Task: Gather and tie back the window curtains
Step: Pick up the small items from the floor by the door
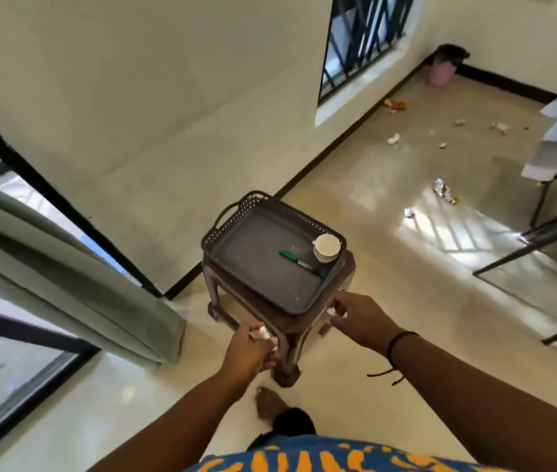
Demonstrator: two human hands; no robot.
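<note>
Both hands hold a brown plastic stool (290,321) by its near edge. The left hand (249,352) grips the near corner beside a leg, and something small and white is caught between its fingers. The right hand (355,318) pinches the right edge, also with a small white scrap. On the stool sits one dark tray (222,233) with perforated walls. Inside it lie one green pen (300,264) and one stack of white cups (327,248), in the right corner. The grey-green curtain (59,267) hangs at the left, before the dark-framed glass, its hem near the floor (389,267). One pink bin (442,69) stands in the far corner.
</note>
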